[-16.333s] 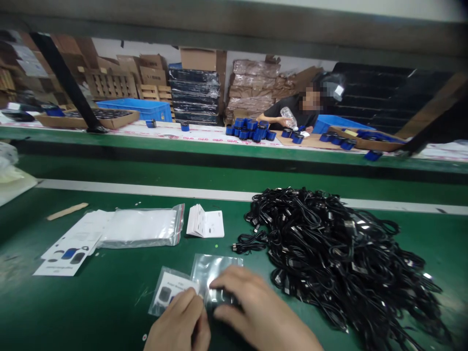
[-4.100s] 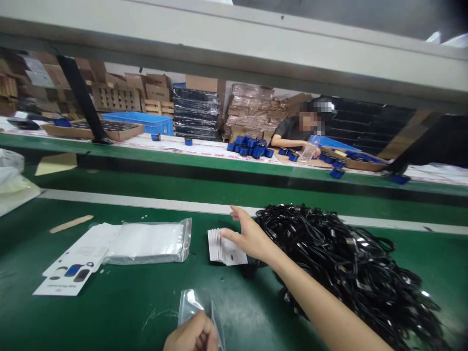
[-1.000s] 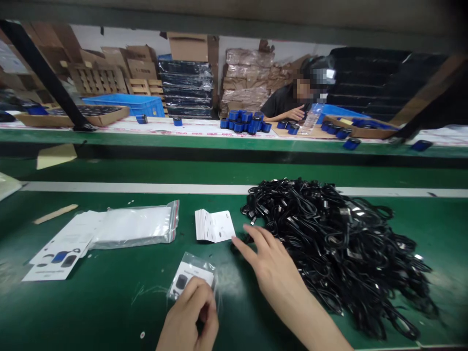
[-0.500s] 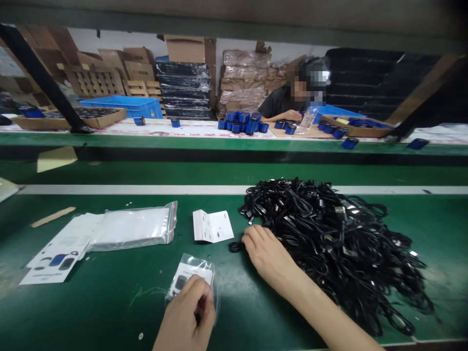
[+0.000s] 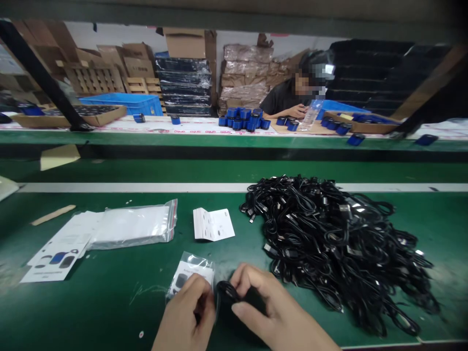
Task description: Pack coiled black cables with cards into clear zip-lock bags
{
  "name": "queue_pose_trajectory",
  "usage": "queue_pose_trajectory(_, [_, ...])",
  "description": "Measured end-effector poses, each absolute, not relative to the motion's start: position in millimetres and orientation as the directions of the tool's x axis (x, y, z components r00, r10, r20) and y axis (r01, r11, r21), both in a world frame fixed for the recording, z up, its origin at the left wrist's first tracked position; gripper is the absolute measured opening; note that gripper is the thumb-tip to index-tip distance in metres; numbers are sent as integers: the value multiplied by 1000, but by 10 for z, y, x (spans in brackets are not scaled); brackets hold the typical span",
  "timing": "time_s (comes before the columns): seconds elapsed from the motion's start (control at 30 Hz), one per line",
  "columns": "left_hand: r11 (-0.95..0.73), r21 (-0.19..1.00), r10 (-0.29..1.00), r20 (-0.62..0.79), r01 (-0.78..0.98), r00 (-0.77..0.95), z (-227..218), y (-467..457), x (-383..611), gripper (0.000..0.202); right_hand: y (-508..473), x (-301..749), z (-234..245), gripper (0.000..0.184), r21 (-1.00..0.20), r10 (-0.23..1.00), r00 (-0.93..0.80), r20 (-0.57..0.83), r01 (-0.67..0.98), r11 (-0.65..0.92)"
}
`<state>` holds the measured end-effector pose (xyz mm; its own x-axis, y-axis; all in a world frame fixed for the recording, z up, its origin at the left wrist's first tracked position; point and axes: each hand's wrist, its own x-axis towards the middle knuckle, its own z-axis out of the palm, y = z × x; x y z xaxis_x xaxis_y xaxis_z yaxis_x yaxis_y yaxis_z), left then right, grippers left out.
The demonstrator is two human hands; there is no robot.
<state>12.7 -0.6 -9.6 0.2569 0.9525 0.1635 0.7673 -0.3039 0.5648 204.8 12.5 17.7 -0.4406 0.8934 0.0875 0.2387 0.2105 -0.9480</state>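
Observation:
My left hand (image 5: 186,314) pinches the mouth of a small clear zip bag (image 5: 190,273) with a printed card inside, at the near edge of the green belt. My right hand (image 5: 272,312) is closed on a coiled black cable (image 5: 227,292) and holds it right beside the bag's opening. A big heap of the same black cables (image 5: 336,243) lies to the right. A small fanned stack of white cards (image 5: 212,224) lies just beyond the bag.
A pack of clear zip bags (image 5: 133,226) and printed leaflets (image 5: 58,248) lie at the left, with a wooden stick (image 5: 53,214) behind them. Across the far bench a person (image 5: 288,100) works among blue parts (image 5: 243,119). A shelf beam (image 5: 234,12) hangs overhead.
My right hand has taken one coiled cable from the edge of the heap and drawn it back to the bag. My left hand has kept its hold on the bag.

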Motion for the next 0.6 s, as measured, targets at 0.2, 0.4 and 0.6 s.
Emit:
queue_pose_trajectory(0.2, [-264, 634, 963, 126, 727, 239, -94, -19, 130, 21, -14, 1932, 35, 36, -861, 840, -542, -19, -418, -289])
queue_pose_trajectory(0.4, [-306, 585, 951, 149, 751, 272, -74, -23, 127, 18, -46, 1925, 28, 24, -982, 926, -330, -182, 112, -153])
queue_pose_trajectory(0.6, [-324, 577, 945, 157, 749, 288, -83, -51, 123, 19, -87, 1819, -113, 17, -762, 962, -268, 47, 614, 208])
